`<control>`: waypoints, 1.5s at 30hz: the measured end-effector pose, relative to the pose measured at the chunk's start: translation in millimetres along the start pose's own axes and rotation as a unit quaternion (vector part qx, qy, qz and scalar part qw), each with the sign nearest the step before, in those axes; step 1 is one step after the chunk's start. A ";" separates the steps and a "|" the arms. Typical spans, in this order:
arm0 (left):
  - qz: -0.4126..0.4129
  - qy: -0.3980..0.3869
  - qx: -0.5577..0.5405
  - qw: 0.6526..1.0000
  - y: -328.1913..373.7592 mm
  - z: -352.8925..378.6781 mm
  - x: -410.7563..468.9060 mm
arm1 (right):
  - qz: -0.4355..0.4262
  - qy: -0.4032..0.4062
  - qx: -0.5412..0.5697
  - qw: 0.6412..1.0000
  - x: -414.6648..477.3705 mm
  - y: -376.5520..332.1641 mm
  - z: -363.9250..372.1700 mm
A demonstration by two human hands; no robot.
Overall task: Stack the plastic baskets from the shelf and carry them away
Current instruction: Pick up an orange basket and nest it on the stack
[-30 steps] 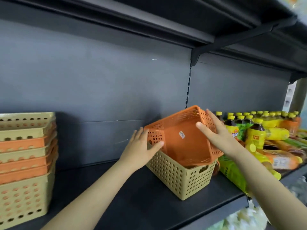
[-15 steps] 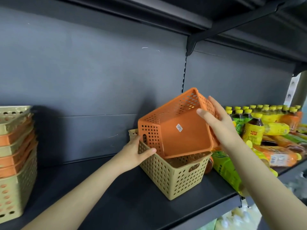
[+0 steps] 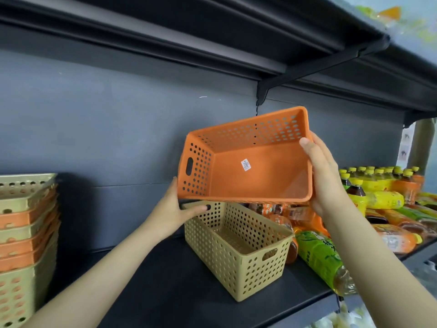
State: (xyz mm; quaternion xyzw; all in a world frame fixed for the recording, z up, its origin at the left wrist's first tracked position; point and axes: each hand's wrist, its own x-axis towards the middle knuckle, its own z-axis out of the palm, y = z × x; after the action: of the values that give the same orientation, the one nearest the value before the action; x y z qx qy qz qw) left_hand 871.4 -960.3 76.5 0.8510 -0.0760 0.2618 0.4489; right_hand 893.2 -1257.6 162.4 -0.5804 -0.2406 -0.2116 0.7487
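1. Here the orange basket [image 3: 246,157] is up in the air, clear of the shelf [image 3: 170,287], tipped so its open mouth faces the camera; a small white sticker [image 3: 245,164] sits on its inner floor.
2. The right hand [image 3: 324,176] holds the basket's right end; the thumb lies over the rim and the fingers are wrapped behind the wall, closed on it.
3. The left hand [image 3: 176,209] is at the basket's lower left corner, palm against the outside of the end wall with the handle slot; its thumb reaches along under the orange rim and touches the far rim of the basket below; the other fingers are hidden behind the basket, so I cannot tell how they lie.
4. The tan basket [image 3: 238,252] stands upright on the shelf just below the orange one, empty, a handle slot in its near end; the two baskets are apart, not nested.
5. At the left edge of the shelf a stack of baskets [image 3: 26,245] stands, tan and orange alternating, partly cut off by the frame.
6. To the right of the tan basket lie drink bottles: a green bottle [image 3: 321,256] on its side just beside it, orange ones behind, and rows of yellow-capped bottles [image 3: 378,178] standing further right.
7. A dark back panel [image 3: 118,129] rises behind everything.
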 end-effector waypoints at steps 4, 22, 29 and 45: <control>0.032 0.112 0.008 0.993 21.0 -48.6 -10.7 | 0.061 -0.036 0.026 0.997 -5.9 -2.2 23.8; 0.034 0.366 0.041 0.929 30.1 -340.7 -150.8 | 0.023 -0.276 0.175 0.945 -117.7 -14.4 303.2; 0.025 0.342 0.040 0.938 -6.9 -399.6 -175.5 | -0.021 -0.229 -0.007 0.973 -138.2 7.5 380.1; 0.032 0.330 -0.047 0.942 -75.4 -408.9 -194.3 | -0.019 -0.151 -0.077 0.985 -156.2 52.7 413.1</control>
State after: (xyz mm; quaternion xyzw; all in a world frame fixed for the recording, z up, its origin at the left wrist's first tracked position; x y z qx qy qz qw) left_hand 579.2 -608.0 110.0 0.6919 0.0366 0.5384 0.4796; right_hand 753.1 -838.2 114.4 -0.6567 -0.3449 -0.1538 0.6528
